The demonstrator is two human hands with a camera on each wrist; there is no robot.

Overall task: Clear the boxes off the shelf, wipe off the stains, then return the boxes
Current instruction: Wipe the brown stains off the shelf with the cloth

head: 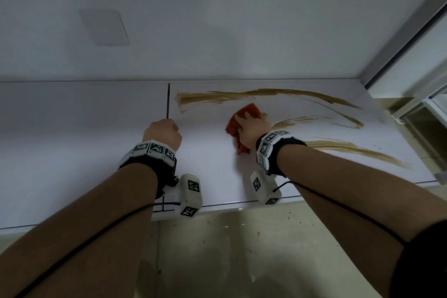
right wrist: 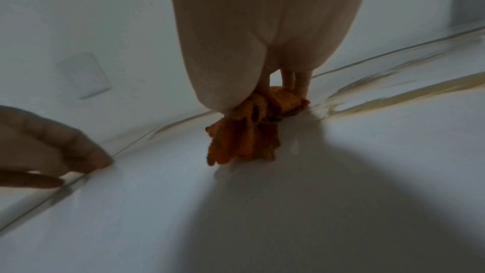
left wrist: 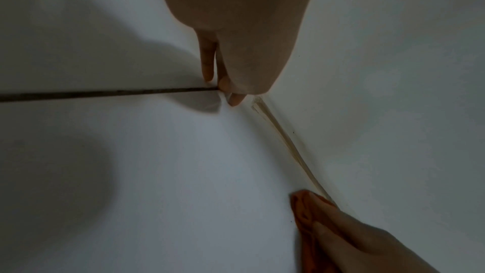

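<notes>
The white shelf (head: 72, 152) bears long brown stain streaks (head: 266, 93) across its right half, and more streaks (head: 358, 150) lie nearer the front. My right hand (head: 251, 126) arches over a bunched orange-red cloth (head: 249, 110) and presses it onto the shelf between the streaks. In the right wrist view the cloth (right wrist: 249, 138) sticks out under the palm. My left hand (head: 164, 132) rests on the shelf with its fingers curled and holds nothing, its fingertips (left wrist: 228, 92) at the dark seam (head: 168, 100). No boxes are in view.
A white wall with a grey square patch (head: 104, 28) rises behind the shelf. A metal window frame (head: 399, 38) closes off the right end. Below the shelf's front edge lies a speckled floor (head: 242, 249).
</notes>
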